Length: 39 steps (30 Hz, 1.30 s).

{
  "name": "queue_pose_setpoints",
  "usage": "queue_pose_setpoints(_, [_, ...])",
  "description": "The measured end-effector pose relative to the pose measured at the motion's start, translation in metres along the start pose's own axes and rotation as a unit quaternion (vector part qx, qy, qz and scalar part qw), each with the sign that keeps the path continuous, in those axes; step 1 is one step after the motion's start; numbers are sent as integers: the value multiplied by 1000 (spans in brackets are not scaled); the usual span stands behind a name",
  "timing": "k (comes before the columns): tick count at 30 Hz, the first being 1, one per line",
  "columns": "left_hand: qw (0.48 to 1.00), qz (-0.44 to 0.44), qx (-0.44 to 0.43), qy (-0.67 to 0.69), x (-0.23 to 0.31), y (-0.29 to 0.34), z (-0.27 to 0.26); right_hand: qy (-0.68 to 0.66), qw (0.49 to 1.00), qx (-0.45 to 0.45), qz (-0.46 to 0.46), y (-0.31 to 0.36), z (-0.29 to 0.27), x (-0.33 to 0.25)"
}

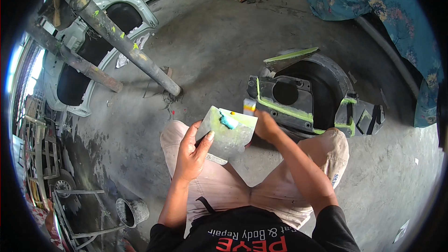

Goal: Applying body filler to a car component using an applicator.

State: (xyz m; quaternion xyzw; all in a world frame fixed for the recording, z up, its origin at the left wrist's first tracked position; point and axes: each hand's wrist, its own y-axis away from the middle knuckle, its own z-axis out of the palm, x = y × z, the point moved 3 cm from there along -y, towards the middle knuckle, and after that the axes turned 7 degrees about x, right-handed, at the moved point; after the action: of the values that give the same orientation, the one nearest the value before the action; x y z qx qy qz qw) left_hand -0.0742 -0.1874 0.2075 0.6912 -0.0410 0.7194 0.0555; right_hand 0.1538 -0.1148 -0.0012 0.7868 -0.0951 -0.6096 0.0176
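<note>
The left hand (190,156) is gripping a flat grey board (226,139) by its left edge, with the thumb lying across the upper face. The board is sitting between the person's knees, above the trousers (219,184), stained yellow-green and carrying a teal dab (227,121) and a smaller orange dab (233,113). Its far edge is slanting from upper left down to the right, while its sides are running back toward the person and leftward; its outline is looking nearly as broad as long, so a long axis is hard to tell.

The right hand (267,126) is closing around a small pale tool (249,106) just beside the board's right corner. The tool is showing yellow and red bands near the fingers, its pale end pointing away from the person and its visible length running along that direction.

The right fingers are hiding the tool's lower part, and its exact kind is hard to make out. The board is covering most of the left fingers. Beyond the right knee, a dark moulded part (287,112) with green-coated edges is lying on the floor (214,60), partly hidden by that leg.

Red and white lettering is running upside down across the black shirt (233,221), cut off by the lower edge. Small blue lettering is showing on the right trouser leg.
</note>
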Motion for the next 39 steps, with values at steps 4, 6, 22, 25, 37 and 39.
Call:
queue_pose_setpoints(4, [999, -6, 22, 31, -2, 1, -7, 182, 929, -97, -307, 18, 65, 12])
queue_pose_setpoints(6, [994, -21, 54, 87, -1, 4, -8, 131, 961, -85, -228, 35, 76, 5])
queue_pose_setpoints(22, [957, -25, 130, 259, 7, -3, -2, -491, 852, -180, -31, 84, -15, -168])
queue_pose_setpoints(25, [950, -68, 92, 290, 10, -5, 3, -427, 895, -110, -74, 86, -29, -170])
queue_pose_setpoints(37, [984, 58, 35, 166, 25, -3, 8, 64, 907, 16, -416, 91, -86, -217])
queue_pose_setpoints(39, [983, 65, 59, 160, 22, -1, 8, 102, 894, 62, -431, 92, -85, -216])
